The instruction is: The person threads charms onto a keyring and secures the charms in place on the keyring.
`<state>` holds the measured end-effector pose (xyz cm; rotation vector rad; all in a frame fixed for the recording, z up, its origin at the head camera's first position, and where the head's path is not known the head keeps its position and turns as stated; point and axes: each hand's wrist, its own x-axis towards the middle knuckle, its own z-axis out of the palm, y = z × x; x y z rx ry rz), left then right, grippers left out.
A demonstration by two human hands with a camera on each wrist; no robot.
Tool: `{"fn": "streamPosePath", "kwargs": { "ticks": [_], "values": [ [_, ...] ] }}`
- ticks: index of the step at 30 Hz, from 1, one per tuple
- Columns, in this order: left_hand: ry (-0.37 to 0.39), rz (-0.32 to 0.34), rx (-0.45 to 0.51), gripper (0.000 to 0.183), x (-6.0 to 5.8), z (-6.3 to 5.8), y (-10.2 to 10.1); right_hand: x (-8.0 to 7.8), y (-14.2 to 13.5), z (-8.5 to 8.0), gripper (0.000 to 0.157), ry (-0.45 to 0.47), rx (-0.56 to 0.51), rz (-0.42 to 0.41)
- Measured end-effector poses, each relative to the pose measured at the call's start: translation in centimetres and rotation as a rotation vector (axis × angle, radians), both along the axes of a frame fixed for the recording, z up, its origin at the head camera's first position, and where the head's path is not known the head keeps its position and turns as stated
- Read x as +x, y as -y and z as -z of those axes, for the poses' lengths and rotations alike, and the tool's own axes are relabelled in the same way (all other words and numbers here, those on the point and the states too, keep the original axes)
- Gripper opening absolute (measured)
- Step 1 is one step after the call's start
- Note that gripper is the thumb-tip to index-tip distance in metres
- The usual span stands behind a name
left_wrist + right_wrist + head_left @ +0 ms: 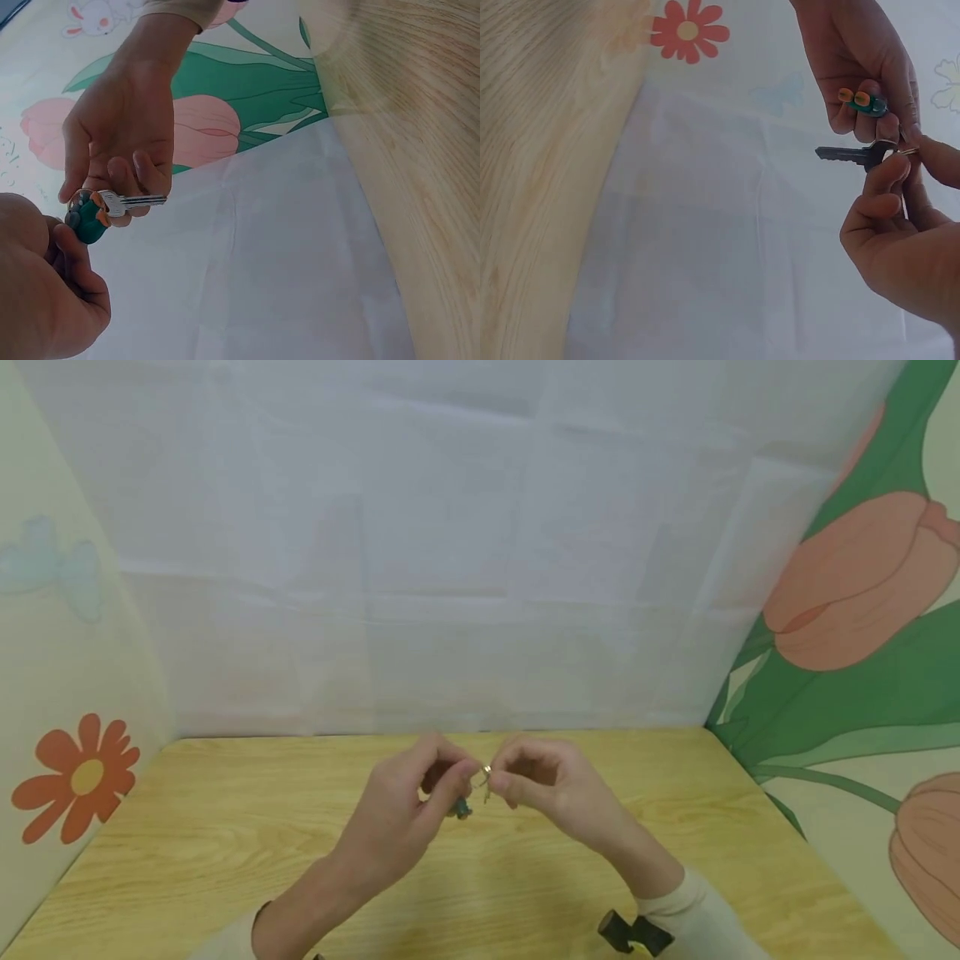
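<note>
Both hands meet over the table, with a small metal key ring [908,151] between their fingertips. Thumb and fingers of my left hand [405,810] pinch the ring from one side. A green charm with orange feet [88,221] hangs from it under the left fingers. My right hand [558,785] pinches the ring from the other side. A silver key [142,200] with a toothed blade sticks out sideways by the right fingers; in the right wrist view it appears dark. The fingertips hide part of the ring.
Below the hands lies a wood-grain table [225,835]. A white sheet [450,568] hangs along its back edge. Panels with a painted red flower [86,777] and pink tulips [847,585] stand at the sides. A black strap piece [636,933] is by the right wrist.
</note>
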<state>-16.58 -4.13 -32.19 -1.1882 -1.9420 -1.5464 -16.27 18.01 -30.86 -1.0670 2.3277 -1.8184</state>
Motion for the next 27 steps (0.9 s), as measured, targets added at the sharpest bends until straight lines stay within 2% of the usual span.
{"fn": "streamPosePath", "kwargs": {
  "ticks": [2,4,7,9,16,22,27],
  "values": [
    [0.037,-0.019,0.003,0.004,0.0,0.0,0.1,-0.1,0.2,0.0,0.010,-0.048,-0.004,0.003],
    [0.067,-0.031,0.002,0.004,-0.1,0.0,0.1,-0.3,0.2,0.1,0.019,-0.115,0.008,0.011],
    [0.080,-0.039,-0.006,0.005,-0.1,-0.1,0.1,-0.5,0.2,0.2,0.032,-0.224,0.043,0.025],
    [0.077,-0.033,-0.007,0.004,-0.2,-0.1,0.1,-0.5,0.0,0.2,0.035,-0.253,0.055,0.016],
    [0.068,-0.018,-0.007,0.006,-0.2,-0.2,0.2,-0.6,-0.2,0.4,0.030,-0.243,0.020,-0.053],
    [0.062,-0.016,-0.016,0.006,-0.1,0.0,0.3,-0.9,-0.3,0.5,0.025,-0.238,0.014,-0.072],
    [0.025,-0.030,-0.046,0.006,-0.1,0.1,0.3,-1.1,-0.5,0.6,0.022,-0.231,0.048,-0.053]
  ]
}}
